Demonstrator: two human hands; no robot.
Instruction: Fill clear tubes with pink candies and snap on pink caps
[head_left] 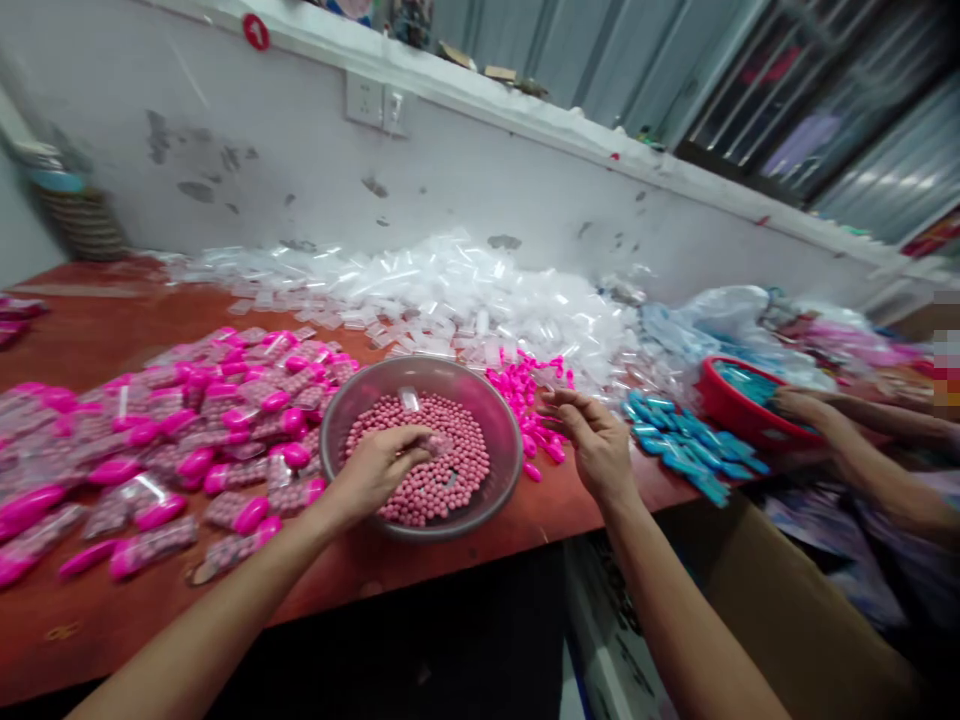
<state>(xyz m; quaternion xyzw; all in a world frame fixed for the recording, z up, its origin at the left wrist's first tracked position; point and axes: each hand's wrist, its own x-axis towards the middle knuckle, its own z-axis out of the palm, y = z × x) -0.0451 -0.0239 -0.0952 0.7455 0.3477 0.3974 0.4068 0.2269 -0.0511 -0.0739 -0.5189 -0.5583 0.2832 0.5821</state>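
Note:
A grey metal bowl (487, 500) full of small pink beads (457, 450) stands near the table's front edge. Over its left part is my left hand (382, 465), fingers pinched round a small clear tube, blurred, just above the beads. To the right of the bowl, my right hand (596, 440) hovers beside a small heap of bright pink caps (525, 400). Its thumb and fingertips are nearly together, and what they hold, if anything, is too small to name.
Filled tubes with pink caps (247, 400) cover the red table (150, 330) at left. Clear empty tubes (480, 290) lie heaped along the wall. At right are blue pieces (690, 445), a red basin (750, 415) and another person's hands (810, 405).

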